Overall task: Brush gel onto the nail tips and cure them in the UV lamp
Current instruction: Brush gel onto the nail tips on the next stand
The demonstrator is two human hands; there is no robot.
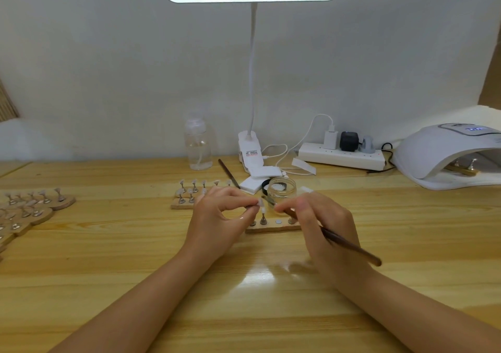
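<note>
Now brush tip up-left, handle down-right.

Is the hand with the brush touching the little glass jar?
Cannot tell. In the head view the right hand overlaps the glass jar's lower edge, so neither contact nor gap shows plainly.

the bristle end of the brown wooden-handled brush is blurred where it meets the small clear nail tip. the left hand covers the near-left end of the light wooden holder strip. the white domed uv lamp at far right is cut off by the right edge; the stands inside are dim. the left edge cuts the wooden stands.
</note>
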